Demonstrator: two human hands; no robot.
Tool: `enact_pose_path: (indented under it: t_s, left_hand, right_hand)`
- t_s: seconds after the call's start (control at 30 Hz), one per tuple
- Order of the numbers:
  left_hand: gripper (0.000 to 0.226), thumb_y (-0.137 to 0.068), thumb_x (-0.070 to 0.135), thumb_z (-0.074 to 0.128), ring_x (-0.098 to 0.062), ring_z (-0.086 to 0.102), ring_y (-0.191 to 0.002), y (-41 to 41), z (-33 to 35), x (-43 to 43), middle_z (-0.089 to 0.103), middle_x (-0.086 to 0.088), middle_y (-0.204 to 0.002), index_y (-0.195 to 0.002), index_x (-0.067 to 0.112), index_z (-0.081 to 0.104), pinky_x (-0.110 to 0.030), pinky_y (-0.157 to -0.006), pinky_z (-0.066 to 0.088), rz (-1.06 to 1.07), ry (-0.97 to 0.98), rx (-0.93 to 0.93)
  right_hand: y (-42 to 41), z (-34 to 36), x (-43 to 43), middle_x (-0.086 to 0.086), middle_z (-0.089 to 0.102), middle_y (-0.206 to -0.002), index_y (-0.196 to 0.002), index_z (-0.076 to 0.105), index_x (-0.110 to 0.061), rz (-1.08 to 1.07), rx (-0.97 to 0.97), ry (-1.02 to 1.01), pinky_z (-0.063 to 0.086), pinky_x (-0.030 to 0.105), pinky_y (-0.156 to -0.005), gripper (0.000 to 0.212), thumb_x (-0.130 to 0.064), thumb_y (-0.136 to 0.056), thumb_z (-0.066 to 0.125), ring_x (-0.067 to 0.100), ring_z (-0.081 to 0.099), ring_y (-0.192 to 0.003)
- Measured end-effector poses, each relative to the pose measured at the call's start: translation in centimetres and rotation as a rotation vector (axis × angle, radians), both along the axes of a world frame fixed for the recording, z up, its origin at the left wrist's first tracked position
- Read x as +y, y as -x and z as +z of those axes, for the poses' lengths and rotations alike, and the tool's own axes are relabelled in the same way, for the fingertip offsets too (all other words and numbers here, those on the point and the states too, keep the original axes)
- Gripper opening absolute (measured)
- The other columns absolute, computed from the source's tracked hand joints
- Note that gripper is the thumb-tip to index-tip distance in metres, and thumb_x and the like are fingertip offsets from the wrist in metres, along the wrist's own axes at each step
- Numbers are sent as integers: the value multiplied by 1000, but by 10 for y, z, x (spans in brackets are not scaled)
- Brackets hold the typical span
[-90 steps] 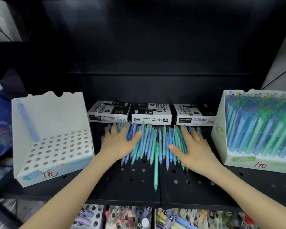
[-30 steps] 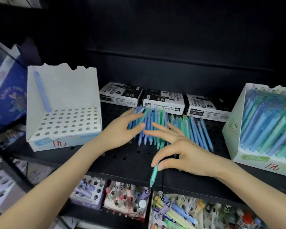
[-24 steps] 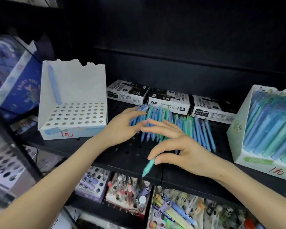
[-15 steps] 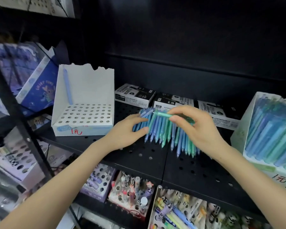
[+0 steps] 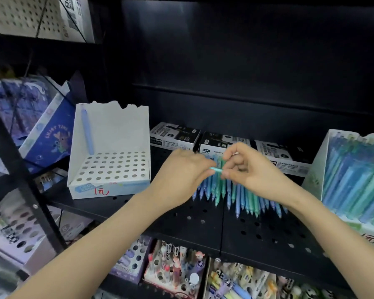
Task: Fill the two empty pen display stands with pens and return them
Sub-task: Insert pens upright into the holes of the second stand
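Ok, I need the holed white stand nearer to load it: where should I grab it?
Probably the white stand's low front wall, coming from the front: it faces you, bare and straight. The tall back wall is torn along its top, and one lilac pen leans inside its left wall, so keep it level.

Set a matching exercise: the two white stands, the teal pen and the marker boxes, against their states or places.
1 left stand
2 right stand
3 teal pen
4 marker boxes

a in the right hand's grip
b packed with pens
c holds one blue pen
d at the back of the shelf

Pairs: 1-c, 2-b, 3-a, 4-d
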State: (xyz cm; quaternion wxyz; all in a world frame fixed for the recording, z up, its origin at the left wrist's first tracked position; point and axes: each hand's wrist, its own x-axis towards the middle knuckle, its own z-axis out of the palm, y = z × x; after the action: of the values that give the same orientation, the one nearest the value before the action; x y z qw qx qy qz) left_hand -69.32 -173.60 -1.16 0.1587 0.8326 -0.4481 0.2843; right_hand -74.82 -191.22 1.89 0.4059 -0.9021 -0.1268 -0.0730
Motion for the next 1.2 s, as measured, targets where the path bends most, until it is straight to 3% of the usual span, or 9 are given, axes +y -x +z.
enact_pose_path:
  t_s: [0.13,0.23,0.37,0.47,0.63,0.8,0.9,1.03,1.2]
  left_hand:
    - [10,-84,12,59,-16,51,-53,-8,-5,-13,55,6,-60,-77,17,64,-24,-61,32,-35,-108,-99]
    - [35,-76,-7,56,-20,54,-66,-18,-6,-14,61,-4,-80,-107,10,60,-27,-58,30,92,-93,24]
    - [38,-83,-10,43,-20,52,-80,-30,-6,-16,59,-6,-101,-115,11,46,-33,-65,42,171,1,232]
    - [18,-93,-1,37,-17,46,-62,-35,-3,-23,60,-11,-92,-100,14,44,-30,-52,40,56,182,571]
    - [15,-96,18,47,-18,48,-67,-36,0,-38,55,-6,-75,-82,19,50,-31,-62,38,-53,475,999]
    - [18,-94,23,53,-10,46,-60,-34,2,-47,49,1,-66,-82,10,52,-17,-53,39,-95,530,1204]
    - [28,-92,36,54,-9,48,-61,-28,4,-54,52,2,-70,-89,8,56,-19,-55,39,-175,502,1269]
    - [50,-90,51,44,-12,53,-67,-13,5,-65,59,1,-76,-108,6,56,-20,-57,43,-385,373,1415]
    - [21,-98,26,42,-4,45,-50,-14,7,-63,46,5,-60,-102,8,52,-17,-50,37,-400,387,1425]
  right_hand:
    - [1,0,-13,0,63,-90,-95,55,-17,-76,14,-25,53,27,-76,15,-10,-85,64,14,62,-80]
    - [1,-5,-35,-3,62,-90,-98,55,-21,-426,-108,86,49,25,-71,6,-20,-92,55,11,58,-77]
    - [1,-23,-36,-5,59,-72,-119,50,-20,-607,95,462,49,31,-60,44,-48,-86,57,13,58,-66]
    - [-3,-31,-23,-1,62,-85,-132,43,-14,-650,184,470,48,30,-59,65,-48,-81,64,15,58,-67]
    - [-7,-31,-17,24,55,-125,-121,52,10,-705,234,241,52,40,-83,50,-15,-80,66,32,61,-95]
    - [-2,-27,-24,17,52,-65,-99,61,17,-671,213,-119,38,27,-47,32,-4,-77,69,24,42,-51]
    - [3,-16,-21,11,58,-62,-79,70,-4,-580,152,-527,43,20,-47,11,-12,-75,75,12,46,-46]
    - [0,-6,-7,6,60,-56,-80,68,1,-474,124,-886,49,18,-48,9,-7,-83,64,10,54,-45]
    - [0,-4,-23,2,56,-60,-83,69,-3,-565,103,-805,39,18,-41,17,-20,-82,69,8,46,-47]
